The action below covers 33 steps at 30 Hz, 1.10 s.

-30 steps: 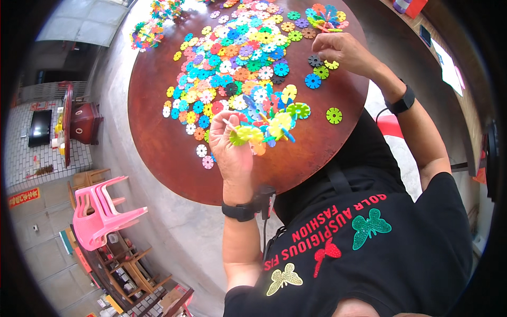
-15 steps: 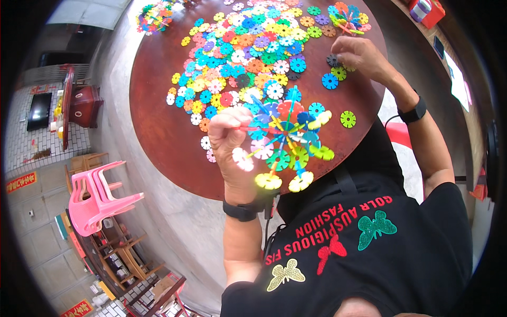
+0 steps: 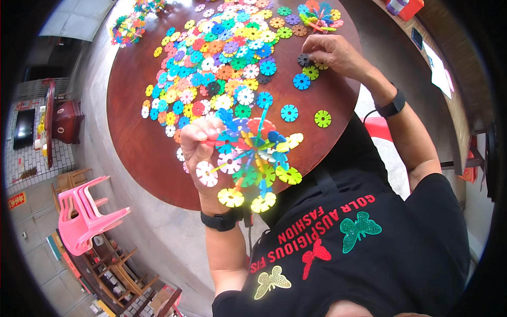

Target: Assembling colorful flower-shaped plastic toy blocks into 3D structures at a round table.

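My left hand [image 3: 200, 138] pinches a red notched disc of a round flower-like cluster [image 3: 253, 150], built from many coloured plastic snowflake discs slotted edge to edge. The cluster is held up in front of the table's near edge. Its outer discs are yellow, pale pink, green and blue. To the right, my right hand [image 3: 335, 54] reaches over the tabletop, thumb and fingers closed at the edge of a black snowflake disc [image 3: 303, 60]. That disc lies beside a lime disc [image 3: 311, 73] and a blue one [image 3: 301, 81].
Loose snowflake discs [image 3: 211, 68] cover much of the round brown table [image 3: 142, 169]. Finished clusters stand at its far left [image 3: 127, 29] and far right [image 3: 319, 16]. Pink plastic chairs [image 3: 87, 211] are on the floor at left. A wooden counter [image 3: 449, 113] runs along the right.
The whole view has shifted, so the table and things appear further left. The cluster has tilted slightly in my left hand. My right hand stays by the black disc.
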Motion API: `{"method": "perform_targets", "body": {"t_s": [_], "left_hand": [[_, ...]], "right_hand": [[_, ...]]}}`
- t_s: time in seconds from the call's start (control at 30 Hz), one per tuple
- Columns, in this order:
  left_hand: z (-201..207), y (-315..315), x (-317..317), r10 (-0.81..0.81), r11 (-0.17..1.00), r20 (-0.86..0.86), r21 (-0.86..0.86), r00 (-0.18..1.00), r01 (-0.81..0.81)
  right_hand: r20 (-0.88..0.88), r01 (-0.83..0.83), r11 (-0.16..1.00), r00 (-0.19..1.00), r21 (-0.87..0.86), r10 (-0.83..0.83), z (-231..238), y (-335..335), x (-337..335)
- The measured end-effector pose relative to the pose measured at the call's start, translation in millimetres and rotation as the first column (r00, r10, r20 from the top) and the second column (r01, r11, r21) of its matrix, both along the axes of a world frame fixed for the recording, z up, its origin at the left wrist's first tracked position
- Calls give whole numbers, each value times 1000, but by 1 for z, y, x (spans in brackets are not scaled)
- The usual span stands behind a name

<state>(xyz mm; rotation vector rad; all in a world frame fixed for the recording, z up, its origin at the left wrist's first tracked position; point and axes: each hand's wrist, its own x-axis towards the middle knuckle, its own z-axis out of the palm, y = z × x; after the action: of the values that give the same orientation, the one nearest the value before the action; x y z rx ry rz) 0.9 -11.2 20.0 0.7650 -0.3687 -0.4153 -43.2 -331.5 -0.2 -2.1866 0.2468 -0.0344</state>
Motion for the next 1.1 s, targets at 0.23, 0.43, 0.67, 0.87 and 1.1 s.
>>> {"method": "perform_targets", "body": {"t_s": [0.23,0.43,0.67,0.87,1.1], "left_hand": [[-9,2,7,64,989,51,128,997,-71],[-3,-6,4,56,996,40,67,998,-58],[-2,-6,7,22,998,57,62,998,-25],[-5,-1,10,18,996,65,84,998,-23],[-9,3,13,72,994,-5,83,997,-72]], "right_hand": [[140,9,988,990,-151,13,-6,-9,-2],[263,56,818,957,-573,119,-13,5,-3],[201,-14,856,970,-517,138,-11,-2,-2],[232,-9,857,961,-515,150,-14,-7,-3],[199,-153,884,944,-441,263,3,-4,-6]]}}
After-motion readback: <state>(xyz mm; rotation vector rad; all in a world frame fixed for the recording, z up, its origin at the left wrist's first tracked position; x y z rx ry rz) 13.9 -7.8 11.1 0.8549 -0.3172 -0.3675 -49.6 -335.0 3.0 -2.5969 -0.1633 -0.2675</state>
